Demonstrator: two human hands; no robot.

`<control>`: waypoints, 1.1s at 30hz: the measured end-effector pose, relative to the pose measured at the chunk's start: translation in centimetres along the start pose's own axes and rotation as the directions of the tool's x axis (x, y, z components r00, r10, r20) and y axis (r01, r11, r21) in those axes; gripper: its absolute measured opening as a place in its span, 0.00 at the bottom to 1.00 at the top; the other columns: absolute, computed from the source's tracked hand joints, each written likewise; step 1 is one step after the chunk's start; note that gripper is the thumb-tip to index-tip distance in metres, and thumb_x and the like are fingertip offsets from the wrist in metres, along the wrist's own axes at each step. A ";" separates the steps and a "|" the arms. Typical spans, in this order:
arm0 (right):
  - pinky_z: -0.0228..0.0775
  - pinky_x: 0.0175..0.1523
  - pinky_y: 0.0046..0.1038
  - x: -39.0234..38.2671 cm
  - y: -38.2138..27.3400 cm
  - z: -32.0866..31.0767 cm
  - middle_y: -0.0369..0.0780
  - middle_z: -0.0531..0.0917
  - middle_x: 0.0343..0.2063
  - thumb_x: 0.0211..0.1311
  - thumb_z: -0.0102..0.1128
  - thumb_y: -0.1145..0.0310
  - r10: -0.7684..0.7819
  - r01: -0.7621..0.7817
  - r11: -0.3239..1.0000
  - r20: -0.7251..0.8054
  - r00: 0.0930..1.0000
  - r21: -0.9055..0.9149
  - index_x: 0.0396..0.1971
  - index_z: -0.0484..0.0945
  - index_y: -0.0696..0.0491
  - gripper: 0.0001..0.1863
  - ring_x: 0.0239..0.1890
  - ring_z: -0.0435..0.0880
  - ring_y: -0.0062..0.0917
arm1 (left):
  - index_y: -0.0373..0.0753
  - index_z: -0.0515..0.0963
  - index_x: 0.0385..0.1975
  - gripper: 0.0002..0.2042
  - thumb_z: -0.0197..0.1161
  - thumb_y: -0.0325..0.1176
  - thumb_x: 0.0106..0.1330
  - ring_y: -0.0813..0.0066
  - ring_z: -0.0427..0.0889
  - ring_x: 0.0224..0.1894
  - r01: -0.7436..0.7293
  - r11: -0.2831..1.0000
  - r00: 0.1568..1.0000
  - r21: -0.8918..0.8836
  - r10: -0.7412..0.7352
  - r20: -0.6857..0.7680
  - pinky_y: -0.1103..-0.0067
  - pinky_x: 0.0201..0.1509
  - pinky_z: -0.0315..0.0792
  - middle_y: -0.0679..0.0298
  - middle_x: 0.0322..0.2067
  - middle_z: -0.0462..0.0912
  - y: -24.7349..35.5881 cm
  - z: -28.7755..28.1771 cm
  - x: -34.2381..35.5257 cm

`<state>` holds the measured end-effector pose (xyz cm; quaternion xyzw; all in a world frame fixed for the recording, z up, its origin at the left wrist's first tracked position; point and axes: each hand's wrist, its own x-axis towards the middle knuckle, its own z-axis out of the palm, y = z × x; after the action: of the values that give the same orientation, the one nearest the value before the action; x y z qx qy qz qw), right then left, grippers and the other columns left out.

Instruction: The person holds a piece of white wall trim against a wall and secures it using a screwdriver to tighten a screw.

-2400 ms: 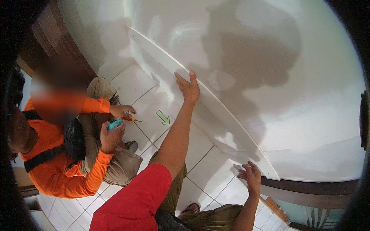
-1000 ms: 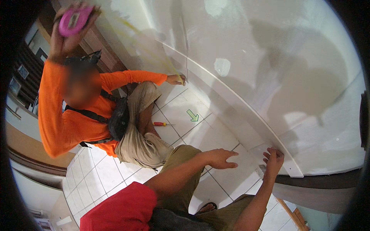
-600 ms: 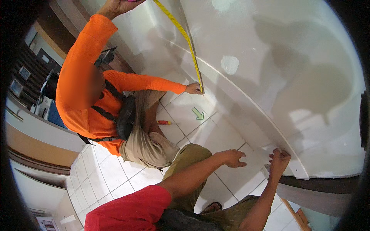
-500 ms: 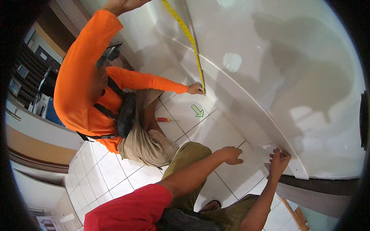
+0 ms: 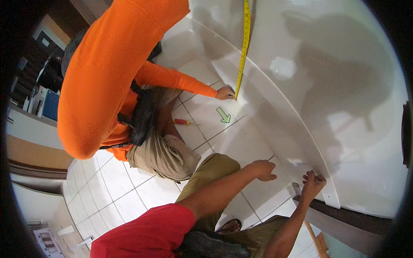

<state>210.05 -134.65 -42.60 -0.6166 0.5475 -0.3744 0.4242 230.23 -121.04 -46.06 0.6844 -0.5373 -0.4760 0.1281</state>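
Note:
My left hand (image 5: 264, 171) is open above the tiles, fingers loosely bent. My right hand (image 5: 313, 185) has curled fingers at the lower end of a long white board (image 5: 304, 136) along the wall; whatever they hold is too small to make out. A small grey metal piece (image 5: 295, 189) sits beside that end. To my left, a co-worker in orange sleeves (image 5: 99, 103) has one hand (image 5: 224, 92) low by the board, at the end of an upright yellow tape measure (image 5: 243, 47). Their raised hand is out of the picture. A red-and-yellow screwdriver (image 5: 181, 122) lies by their legs.
The pale wall (image 5: 357, 142) with patched spots rises on the right above a dark edge. The white tiled floor (image 5: 112, 187) runs beneath both of us. Wooden-edged cabinets (image 5: 38, 155) and dark equipment stand at the far left.
My left hand has come down off the board. The co-worker has drawn out the tape, raised an arm and leaned toward the wall. The screwdriver, earlier by their hand, lies on the floor.

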 end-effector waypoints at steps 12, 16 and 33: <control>0.76 0.31 0.27 -0.8 -2.0 1.4 0.49 0.83 0.36 0.63 0.64 0.61 0.086 -0.086 0.994 -0.009 0.996 -0.069 0.52 0.61 0.67 0.30 0.32 0.86 0.31 | 0.37 0.72 0.61 0.31 0.59 0.55 0.67 0.49 0.78 0.59 -0.013 0.998 0.999 -0.065 0.010 -0.048 0.58 0.63 0.72 0.47 0.55 0.80 -1.2 -0.5 -0.3; 0.76 0.28 0.26 -0.2 -2.1 1.0 0.49 0.87 0.33 0.61 0.62 0.62 0.087 -0.092 0.988 -0.041 0.995 -0.126 0.40 0.75 0.66 0.20 0.31 0.88 0.31 | 0.35 0.76 0.55 0.29 0.59 0.55 0.67 0.48 0.80 0.56 -0.012 0.996 0.999 -0.084 0.008 -0.048 0.57 0.60 0.74 0.49 0.51 0.82 -0.7 -0.8 -0.3; 0.77 0.29 0.25 -0.2 -1.3 1.3 0.47 0.87 0.35 0.61 0.65 0.62 0.097 -0.105 0.986 -0.067 0.993 -0.129 0.44 0.75 0.65 0.21 0.31 0.89 0.31 | 0.34 0.77 0.53 0.27 0.61 0.53 0.65 0.48 0.82 0.55 -0.069 0.987 0.988 -0.144 0.048 -0.145 0.58 0.58 0.76 0.47 0.50 0.83 -2.3 -2.0 -0.4</control>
<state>211.67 -134.29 -41.84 -0.6031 0.6144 -0.3337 0.3839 233.24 -120.43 -46.42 0.6887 -0.5099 -0.4611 0.2304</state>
